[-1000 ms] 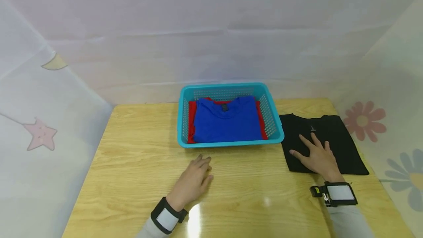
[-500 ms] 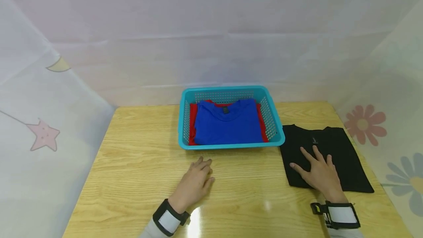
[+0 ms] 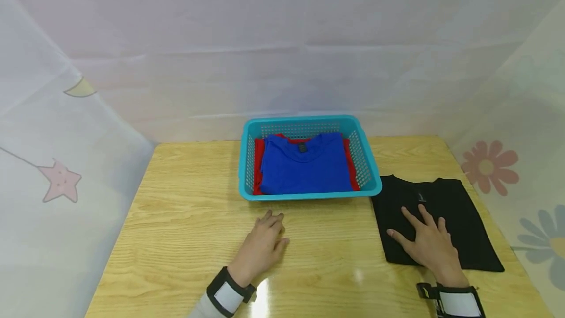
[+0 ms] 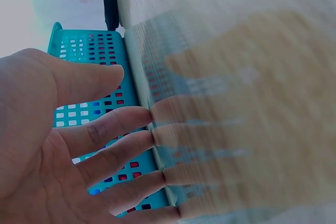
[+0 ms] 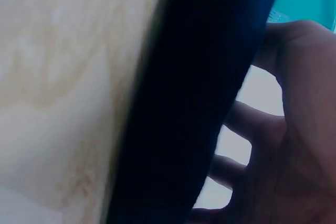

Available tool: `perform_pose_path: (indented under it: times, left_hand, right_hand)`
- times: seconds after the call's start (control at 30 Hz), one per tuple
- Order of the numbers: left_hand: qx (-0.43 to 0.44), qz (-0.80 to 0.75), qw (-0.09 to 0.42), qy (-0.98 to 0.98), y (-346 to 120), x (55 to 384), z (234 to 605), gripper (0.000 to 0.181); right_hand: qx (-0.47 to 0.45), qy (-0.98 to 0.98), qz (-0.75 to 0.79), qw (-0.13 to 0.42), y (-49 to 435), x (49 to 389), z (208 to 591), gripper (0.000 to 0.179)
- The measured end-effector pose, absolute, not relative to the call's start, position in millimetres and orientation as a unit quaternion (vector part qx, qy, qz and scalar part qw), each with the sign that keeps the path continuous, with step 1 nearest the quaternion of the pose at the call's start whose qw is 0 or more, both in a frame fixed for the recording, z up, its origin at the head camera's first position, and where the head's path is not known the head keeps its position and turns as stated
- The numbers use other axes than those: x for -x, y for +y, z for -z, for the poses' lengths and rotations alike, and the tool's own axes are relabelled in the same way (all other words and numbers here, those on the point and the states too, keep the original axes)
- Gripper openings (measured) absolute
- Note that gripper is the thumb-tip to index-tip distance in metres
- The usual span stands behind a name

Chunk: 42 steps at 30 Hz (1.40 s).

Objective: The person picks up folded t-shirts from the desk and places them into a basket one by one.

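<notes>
A folded black shirt (image 3: pixel 463 225) lies flat on the right of the table, its collar toward the back. My right hand (image 3: pixel 430 247) rests on it with spread fingers; in the right wrist view the fingertips meet the dark cloth (image 5: pixel 184 108). In front of the basket, my left hand (image 3: pixel 260 244) touches the tabletop with relaxed fingers and holds nothing. The turquoise basket (image 3: pixel 309 197) contains a folded blue shirt (image 3: pixel 309 171) lying over a red one (image 3: pixel 258 166). In the left wrist view, the basket's perforated wall (image 4: pixel 92 40) stands behind the fingers.
The light wooden table (image 3: pixel 176 220) is glossy. A pale cloth backdrop (image 3: pixel 282 63) rises along its back and both sides. The basket's right front corner is close to the black shirt's upper left part.
My right hand and the black shirt under it have slid toward the front edge of the table. My left hand and the basket stay almost where they were.
</notes>
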<state>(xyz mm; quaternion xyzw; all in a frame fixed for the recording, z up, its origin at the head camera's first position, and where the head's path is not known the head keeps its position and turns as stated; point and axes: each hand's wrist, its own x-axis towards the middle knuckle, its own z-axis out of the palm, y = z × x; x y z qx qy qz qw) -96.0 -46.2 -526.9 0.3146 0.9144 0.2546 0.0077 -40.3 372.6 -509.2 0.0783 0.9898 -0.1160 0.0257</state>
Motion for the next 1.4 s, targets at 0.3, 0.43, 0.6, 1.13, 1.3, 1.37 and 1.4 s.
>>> perform_pose_path:
  times: [0.3, 0.43, 0.6, 1.13, 1.3, 1.37, 1.4]
  left_hand:
    - [-0.313, -0.255, 0.001, 0.915, -39.9, 98.2, 522.3, 0.026]
    - [-0.320, -0.242, 0.014, 0.916, -31.2, 98.2, 516.2, 0.030]
    - [-0.371, -0.227, 0.034, 0.900, -6.8, 98.7, 504.8, 0.035]
    - [-0.486, -0.176, 0.094, 0.851, 86.8, 87.3, 487.1, 0.053]
    - [-0.507, -0.140, 0.096, 0.845, 105.6, 81.4, 493.9, 0.060]
    - [-0.519, -0.119, 0.092, 0.842, 109.9, 79.5, 496.8, 0.062]
    - [-0.523, -0.111, 0.090, 0.840, 111.5, 79.0, 497.9, 0.063]
  right_hand:
    - [-0.096, 0.989, 0.107, 0.035, 365.7, 30.3, 501.6, 0.092]
    - [-0.092, 0.990, 0.103, 0.027, 361.8, 25.8, 501.5, 0.091]
    - [-0.090, 0.991, 0.098, 0.021, 354.0, 18.6, 504.1, 0.091]
    - [-0.038, 0.998, 0.049, 0.015, 331.7, 0.6, 488.4, 0.044]
    - [-0.027, 0.998, 0.049, 0.016, 321.0, -2.5, 484.8, 0.039]
    - [-0.027, 0.998, 0.051, 0.012, 316.4, -4.3, 484.7, 0.039]
    - [-0.027, 0.998, 0.052, 0.009, 314.4, -5.2, 484.5, 0.038]
